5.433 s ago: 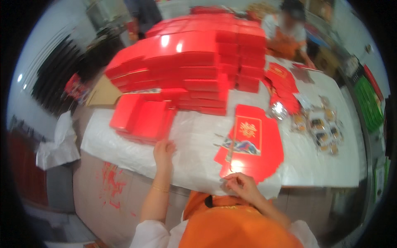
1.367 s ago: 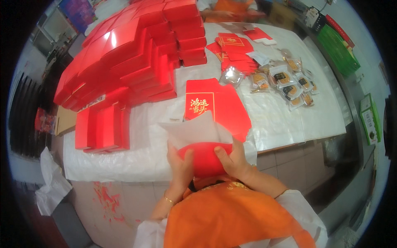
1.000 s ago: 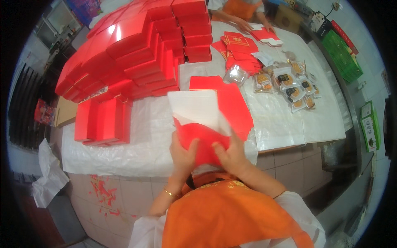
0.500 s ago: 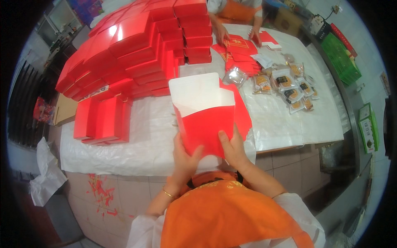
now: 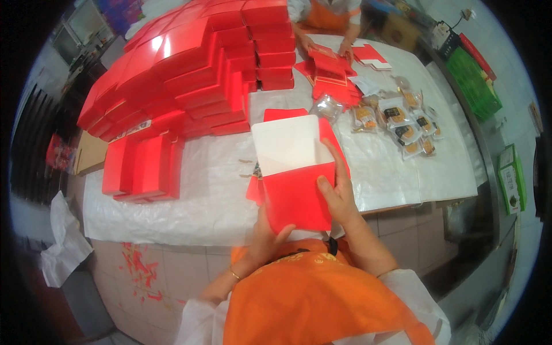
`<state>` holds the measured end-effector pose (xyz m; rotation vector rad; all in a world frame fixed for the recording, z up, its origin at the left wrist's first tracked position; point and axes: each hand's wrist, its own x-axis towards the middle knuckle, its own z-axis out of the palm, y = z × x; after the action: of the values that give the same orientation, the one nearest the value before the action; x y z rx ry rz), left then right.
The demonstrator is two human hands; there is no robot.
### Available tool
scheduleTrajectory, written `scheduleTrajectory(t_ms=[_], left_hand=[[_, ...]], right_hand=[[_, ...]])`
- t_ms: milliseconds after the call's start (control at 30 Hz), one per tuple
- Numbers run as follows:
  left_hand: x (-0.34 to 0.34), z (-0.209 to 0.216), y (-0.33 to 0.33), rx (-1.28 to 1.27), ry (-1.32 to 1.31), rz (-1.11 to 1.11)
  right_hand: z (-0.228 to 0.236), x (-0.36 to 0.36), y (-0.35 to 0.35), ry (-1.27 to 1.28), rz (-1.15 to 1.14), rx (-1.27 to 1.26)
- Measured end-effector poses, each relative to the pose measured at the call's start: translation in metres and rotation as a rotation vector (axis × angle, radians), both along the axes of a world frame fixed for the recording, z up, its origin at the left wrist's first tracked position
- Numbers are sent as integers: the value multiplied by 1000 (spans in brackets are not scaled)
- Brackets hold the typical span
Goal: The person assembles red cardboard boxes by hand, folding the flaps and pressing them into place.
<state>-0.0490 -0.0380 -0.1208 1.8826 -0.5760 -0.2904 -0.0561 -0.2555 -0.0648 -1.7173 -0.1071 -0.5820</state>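
Between both my hands is a red cardboard box, held in front of my orange apron, its white inner flap standing up at the far end. My left hand grips the lower left corner, thumb on the red face. Along the right edge my right hand holds on, its thumb on the front and its fingers reaching up beside the white flap. Flat red card pieces lie on the table behind the box, partly hidden by it.
A tall stack of red boxes fills the table's back left, with open red boxes in front. Packaged pastries and a clear plastic container lie to the right. Across the table, a co-worker's hands handle red card. Red scraps litter the floor.
The box has moved right and toward me. My right hand's fingers have slid up its right edge. Across the table, the co-worker has raised a red card piece.
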Motion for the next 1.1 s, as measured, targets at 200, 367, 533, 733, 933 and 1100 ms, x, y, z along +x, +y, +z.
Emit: scheduleTrajectory(t_ms=[200, 367, 533, 733, 933, 1100], left_hand=[[13, 13, -17, -450, 34, 145], [35, 24, -16, -315, -143, 146], [26, 16, -11, -246, -204, 208], [24, 12, -8, -269, -259, 256], [19, 27, -5, -210, -330, 251], [18, 30, -12, -266, -121, 330]], right_hand=[[-11, -9, 12, 170, 136, -107], [-17, -13, 19, 116, 44, -16], [-22, -20, 24, 148, 112, 59], [-19, -32, 23, 203, 66, 41], [-20, -28, 24, 34, 10, -32], [-9, -27, 19, 98, -20, -95]])
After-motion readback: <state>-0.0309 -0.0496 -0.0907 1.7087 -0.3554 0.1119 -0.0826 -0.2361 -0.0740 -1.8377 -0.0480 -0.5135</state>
